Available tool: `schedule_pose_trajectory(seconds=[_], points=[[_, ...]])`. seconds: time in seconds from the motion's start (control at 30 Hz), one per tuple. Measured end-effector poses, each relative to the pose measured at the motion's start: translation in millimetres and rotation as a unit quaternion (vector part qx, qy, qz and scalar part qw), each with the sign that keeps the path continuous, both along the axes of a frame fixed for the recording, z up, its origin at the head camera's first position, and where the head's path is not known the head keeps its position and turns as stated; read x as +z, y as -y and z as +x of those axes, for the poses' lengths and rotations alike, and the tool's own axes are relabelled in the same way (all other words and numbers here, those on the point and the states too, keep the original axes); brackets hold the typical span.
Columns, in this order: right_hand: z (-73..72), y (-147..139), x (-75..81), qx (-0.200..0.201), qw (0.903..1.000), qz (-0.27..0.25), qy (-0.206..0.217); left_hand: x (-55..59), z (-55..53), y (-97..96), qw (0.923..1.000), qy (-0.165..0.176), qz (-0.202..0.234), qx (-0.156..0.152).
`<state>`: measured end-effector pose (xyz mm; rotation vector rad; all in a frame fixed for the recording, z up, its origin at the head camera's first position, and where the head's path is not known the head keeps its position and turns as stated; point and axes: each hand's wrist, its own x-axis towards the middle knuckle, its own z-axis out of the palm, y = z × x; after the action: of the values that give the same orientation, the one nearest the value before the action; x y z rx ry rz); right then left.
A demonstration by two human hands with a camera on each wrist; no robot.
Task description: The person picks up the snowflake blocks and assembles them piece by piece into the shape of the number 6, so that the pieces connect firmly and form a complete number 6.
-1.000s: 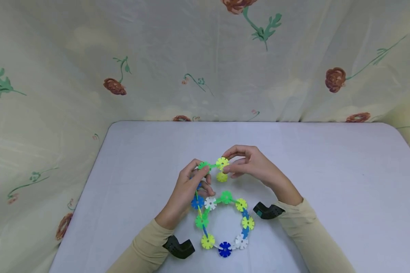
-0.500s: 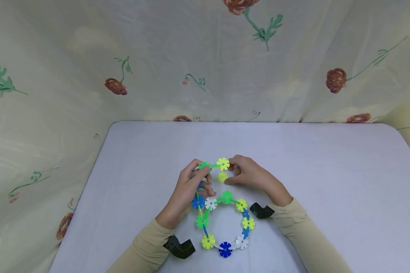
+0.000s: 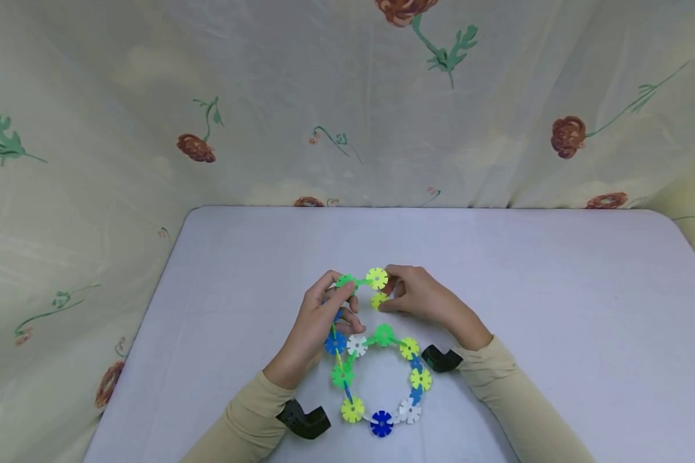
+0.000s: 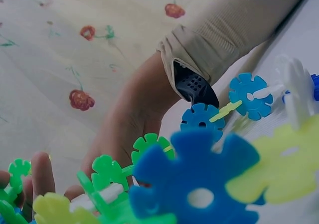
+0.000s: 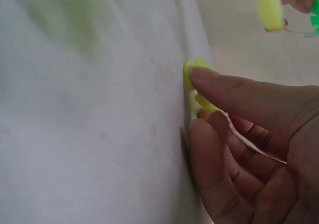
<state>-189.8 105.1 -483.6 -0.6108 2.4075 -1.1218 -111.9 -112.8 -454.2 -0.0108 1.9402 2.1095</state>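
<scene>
Flower-shaped plastic connecting discs in green, yellow, blue and white are joined in a chain. My left hand [image 3: 318, 315] pinches a green disc [image 3: 346, 282] near the chain's far end, thumb on top. Beyond it a yellow disc [image 3: 377, 278] sticks out to the right on the chain. Just below that, a separate yellow disc [image 3: 378, 301] is at the table, pinched by my right hand [image 3: 425, 297]. In the right wrist view the thumb [image 5: 239, 94] lies over this yellow disc [image 5: 197, 72], with the other fingers curled beneath.
The rest of the chain curves in a ring on the white table [image 3: 527, 276] between my forearms, with a dark blue disc [image 3: 381, 424] nearest me. Black wrist cameras [image 3: 304, 421] jut from both sleeves. A flower-patterned curtain [image 3: 255, 96] hangs behind the table.
My right hand has left the chain's yellow end disc, moved down toward me and taken hold of the loose yellow disc, shifting it slightly. The left hand keeps its place.
</scene>
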Motion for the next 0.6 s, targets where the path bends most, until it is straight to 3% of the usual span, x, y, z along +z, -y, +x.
schedule_pose_trajectory(seconds=[0.17,0.33,0.6], points=[[-2.6,-9,6.9,-0.027,0.9968,-0.073,0.016,1.3,0.4,-0.3,1.0,0.005,-0.003,0.005],[-1.0,-25,28.3,-0.062,0.9833,-0.171,-0.008,2.6,-0.4,-1.0,0.9999,0.009,-0.002,0.008],[3.1,-29,43.3,-0.057,0.9806,-0.182,-0.047,1.5,-1.5,-0.1,0.9999,0.012,0.005,0.01]])
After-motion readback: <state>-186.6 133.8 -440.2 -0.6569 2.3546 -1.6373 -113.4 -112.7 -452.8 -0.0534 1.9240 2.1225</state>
